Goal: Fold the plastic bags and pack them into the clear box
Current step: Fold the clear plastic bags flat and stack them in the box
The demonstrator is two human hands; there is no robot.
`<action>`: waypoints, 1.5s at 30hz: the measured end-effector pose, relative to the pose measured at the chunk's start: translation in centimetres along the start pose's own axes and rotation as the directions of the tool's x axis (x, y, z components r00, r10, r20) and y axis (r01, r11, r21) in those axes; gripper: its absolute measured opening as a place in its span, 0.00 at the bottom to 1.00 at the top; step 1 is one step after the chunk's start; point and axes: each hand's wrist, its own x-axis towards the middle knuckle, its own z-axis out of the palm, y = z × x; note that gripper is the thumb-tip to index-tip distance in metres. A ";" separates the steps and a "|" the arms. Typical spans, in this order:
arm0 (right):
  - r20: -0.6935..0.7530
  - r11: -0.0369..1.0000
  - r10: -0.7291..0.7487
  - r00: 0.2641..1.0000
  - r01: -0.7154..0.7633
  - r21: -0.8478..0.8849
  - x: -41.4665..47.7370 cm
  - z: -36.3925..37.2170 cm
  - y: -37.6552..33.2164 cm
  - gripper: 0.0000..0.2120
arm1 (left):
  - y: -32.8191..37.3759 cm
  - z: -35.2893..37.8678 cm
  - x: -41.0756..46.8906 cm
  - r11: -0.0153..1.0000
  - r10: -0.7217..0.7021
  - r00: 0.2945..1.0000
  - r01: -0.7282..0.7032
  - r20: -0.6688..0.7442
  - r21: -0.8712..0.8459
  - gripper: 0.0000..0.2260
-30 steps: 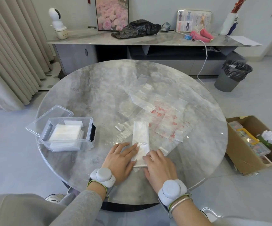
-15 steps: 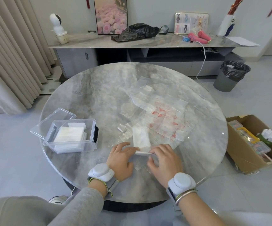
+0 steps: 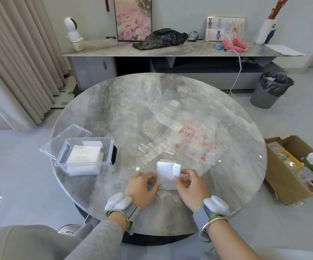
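From the folded bag [image 3: 166, 174] at lower centre to the box [image 3: 82, 164] at left runs bare table [image 3: 125, 166], and the box stands open on top. Its lid [image 3: 67, 136] lies behind its left corner, loose bags [image 3: 187, 139] cover the table's centre and right, and its upper left is bare.

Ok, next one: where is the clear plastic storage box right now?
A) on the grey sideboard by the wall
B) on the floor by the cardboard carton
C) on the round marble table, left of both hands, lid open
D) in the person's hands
C: the clear plastic storage box sits on the round marble table, its lid swung open, left of the left hand and right hand, which pinch a folded white plastic bag.
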 end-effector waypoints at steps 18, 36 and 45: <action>-0.074 0.986 -0.047 0.996 0.035 -0.161 0.7 1.7 1.3 0.19 | 0.2 1.8 0.8 0.992 0.031 0.992 -0.017 -0.118 0.122 0.21; 0.066 0.563 -0.608 0.791 0.488 -0.667 0.6 2.1 2.7 0.27 | -0.9 2.8 1.6 0.727 0.342 0.922 -0.383 0.183 0.570 0.29; -0.025 0.835 -0.429 0.903 0.386 -0.392 0.4 2.6 2.1 0.18 | -1.4 2.7 1.9 0.727 0.345 0.911 -0.413 0.228 0.549 0.29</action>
